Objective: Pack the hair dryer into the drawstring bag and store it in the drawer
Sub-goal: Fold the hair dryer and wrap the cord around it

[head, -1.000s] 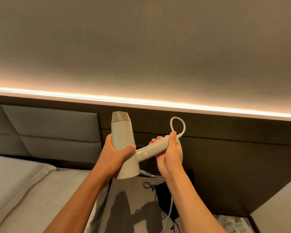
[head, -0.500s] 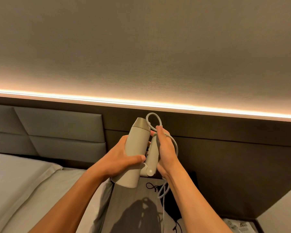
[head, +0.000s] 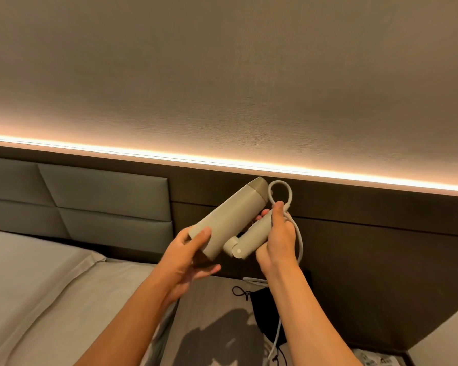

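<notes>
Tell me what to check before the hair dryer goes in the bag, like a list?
1. Handle folded against the hair dryer: ok, nearly flat.
2. Left hand gripping the barrel's lower end: ok.
3. Right hand holding handle and cord loop: ok.
4. Cord fully gathered: not ok, a length hangs down.
5. Drawstring bag open: cannot tell, it lies flat on the nightstand.
6. Drawer open: cannot tell, out of view.

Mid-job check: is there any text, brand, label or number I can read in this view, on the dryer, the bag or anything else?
Hair dryer: no brand, label or number shows on the body or the folded handle.
Black drawstring bag: no print visible.
Printed paper at the bottom right edge: dark print and a small graphic, too small and blurred to read.
Nothing else in view carries text.
</notes>
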